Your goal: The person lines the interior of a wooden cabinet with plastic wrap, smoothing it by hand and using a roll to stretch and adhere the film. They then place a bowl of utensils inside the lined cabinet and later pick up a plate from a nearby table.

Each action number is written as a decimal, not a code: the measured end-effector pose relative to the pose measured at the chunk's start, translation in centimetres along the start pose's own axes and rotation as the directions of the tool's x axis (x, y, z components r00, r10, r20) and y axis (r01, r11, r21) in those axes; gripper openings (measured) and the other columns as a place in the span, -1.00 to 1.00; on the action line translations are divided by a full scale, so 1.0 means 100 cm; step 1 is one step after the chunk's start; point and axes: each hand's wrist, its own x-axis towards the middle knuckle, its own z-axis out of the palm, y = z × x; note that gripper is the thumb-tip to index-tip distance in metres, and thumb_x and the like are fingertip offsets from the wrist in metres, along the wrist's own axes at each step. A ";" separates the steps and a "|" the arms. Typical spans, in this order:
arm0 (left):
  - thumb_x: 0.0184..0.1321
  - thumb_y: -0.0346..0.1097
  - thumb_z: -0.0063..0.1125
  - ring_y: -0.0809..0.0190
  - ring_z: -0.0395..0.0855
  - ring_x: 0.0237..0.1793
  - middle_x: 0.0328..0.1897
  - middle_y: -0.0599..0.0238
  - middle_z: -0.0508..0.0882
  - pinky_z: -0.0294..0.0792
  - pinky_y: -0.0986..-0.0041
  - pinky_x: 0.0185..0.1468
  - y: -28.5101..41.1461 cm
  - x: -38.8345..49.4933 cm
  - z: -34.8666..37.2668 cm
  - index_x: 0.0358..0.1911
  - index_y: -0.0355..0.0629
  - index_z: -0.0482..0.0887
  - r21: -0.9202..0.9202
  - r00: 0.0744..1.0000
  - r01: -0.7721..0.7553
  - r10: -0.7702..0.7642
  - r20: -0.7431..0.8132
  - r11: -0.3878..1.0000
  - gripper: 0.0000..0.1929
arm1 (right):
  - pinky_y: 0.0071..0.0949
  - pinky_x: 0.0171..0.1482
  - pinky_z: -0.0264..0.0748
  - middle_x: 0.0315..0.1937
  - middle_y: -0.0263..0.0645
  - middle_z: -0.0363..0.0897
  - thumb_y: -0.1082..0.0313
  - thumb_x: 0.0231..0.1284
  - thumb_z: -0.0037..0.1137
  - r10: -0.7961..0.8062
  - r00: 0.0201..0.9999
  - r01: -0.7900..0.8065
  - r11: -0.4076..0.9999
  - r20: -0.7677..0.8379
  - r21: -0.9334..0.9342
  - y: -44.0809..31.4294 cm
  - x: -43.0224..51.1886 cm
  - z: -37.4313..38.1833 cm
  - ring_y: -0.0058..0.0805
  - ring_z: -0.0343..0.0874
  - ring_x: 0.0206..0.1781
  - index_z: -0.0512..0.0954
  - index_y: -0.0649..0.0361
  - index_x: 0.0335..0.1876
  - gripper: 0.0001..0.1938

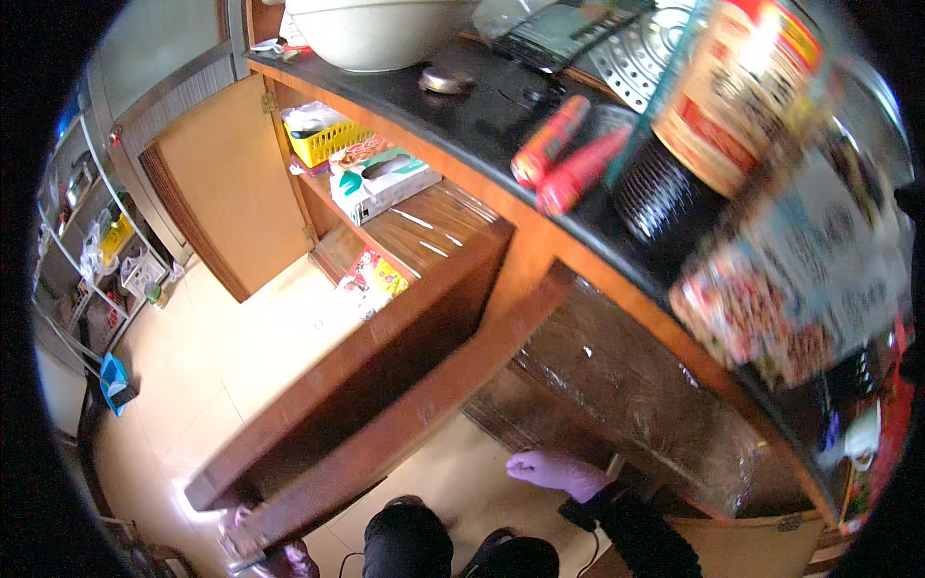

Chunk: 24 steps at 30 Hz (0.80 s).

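My left hand [271, 553], in a purple glove, is at the lower left by the near end of a wooden cabinet door [405, 404]; blur hides how its fingers lie there. My right hand [558, 473], also in a purple glove, is below the cabinet's lower shelf, held over the floor, its fingers drawn together. Whether it holds anything cannot be made out. Inside the cabinet, shelf boards wrapped in clear film [629, 383] lie beyond my right hand. A glove or tissue box [383, 177] and a yellow plastic basket [325, 141] stand on the upper shelf at left.
The dark countertop [462, 115] bears a white bowl [376, 29], red packets [553, 141], a large labelled jar [723, 101], a perforated steel steamer plate [643, 54] and a printed bag [788, 296]. Another cabinet door [231, 195] hangs open. A blue dustpan [114, 383] stands by the wire rack.
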 end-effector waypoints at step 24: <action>-0.02 -0.35 0.53 0.10 0.61 -0.07 0.13 0.09 0.60 0.55 0.31 0.00 0.136 0.211 -0.149 0.47 0.05 0.32 0.273 0.768 0.372 -0.459 0.446 0.887 -0.10 | -0.19 0.07 0.59 0.00 0.00 0.67 0.09 0.42 0.12 0.274 0.956 -0.246 0.943 0.101 -0.225 -0.278 -0.158 -0.038 -0.08 0.67 0.03 0.59 0.23 0.05 -0.65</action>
